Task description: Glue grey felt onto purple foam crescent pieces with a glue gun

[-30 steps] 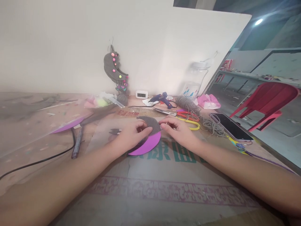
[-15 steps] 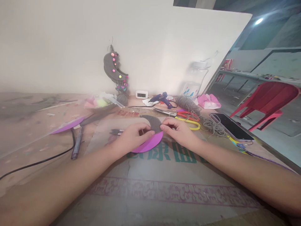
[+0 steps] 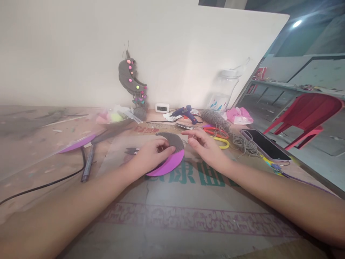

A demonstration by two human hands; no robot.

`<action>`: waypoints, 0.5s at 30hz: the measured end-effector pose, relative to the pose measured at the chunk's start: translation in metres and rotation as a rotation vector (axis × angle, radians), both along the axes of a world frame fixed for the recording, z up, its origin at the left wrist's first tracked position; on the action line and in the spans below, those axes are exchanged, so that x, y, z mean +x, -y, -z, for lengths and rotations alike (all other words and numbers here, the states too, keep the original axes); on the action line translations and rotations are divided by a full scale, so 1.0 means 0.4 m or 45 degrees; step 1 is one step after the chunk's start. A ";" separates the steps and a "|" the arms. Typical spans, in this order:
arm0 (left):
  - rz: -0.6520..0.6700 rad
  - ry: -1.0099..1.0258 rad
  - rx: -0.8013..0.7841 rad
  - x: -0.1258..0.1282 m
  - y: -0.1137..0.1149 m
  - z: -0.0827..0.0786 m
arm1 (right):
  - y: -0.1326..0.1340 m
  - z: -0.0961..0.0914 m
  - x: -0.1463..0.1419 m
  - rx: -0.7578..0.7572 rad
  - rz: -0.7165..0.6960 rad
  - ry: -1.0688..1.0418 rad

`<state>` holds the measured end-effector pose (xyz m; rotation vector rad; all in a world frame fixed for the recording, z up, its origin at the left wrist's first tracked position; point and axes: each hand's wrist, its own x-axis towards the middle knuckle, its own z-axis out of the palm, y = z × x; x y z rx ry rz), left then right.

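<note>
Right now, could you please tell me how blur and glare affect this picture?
Head view: haze smears the left side of the table; head view, upper right: the lamp glares; head view: the bottle looks washed out; head view, centre: the purple piece reads clearly.

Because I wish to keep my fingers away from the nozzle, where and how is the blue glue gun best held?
Probably by the handle of the glue gun, right hand coming from the front right: the handle slants that way, while the nozzle points left.

Table point(image 3: 68, 165) under a printed sheet point(image 3: 172, 198), marker point(image 3: 87, 163), white clock point(image 3: 162, 108), clear bottle point(image 3: 222, 91) and phone point(image 3: 265, 145)
</note>
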<state>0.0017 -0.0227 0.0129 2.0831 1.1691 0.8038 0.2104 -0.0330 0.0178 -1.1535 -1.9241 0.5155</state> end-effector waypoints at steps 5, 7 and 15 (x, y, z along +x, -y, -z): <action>0.031 -0.009 0.073 0.001 0.004 -0.004 | 0.002 0.014 -0.013 0.027 -0.137 0.171; 0.060 -0.011 0.073 0.001 0.006 -0.005 | 0.005 0.016 -0.020 0.032 -0.186 0.201; 0.080 -0.025 0.045 0.001 0.010 -0.006 | 0.013 0.006 -0.024 0.058 -0.192 0.181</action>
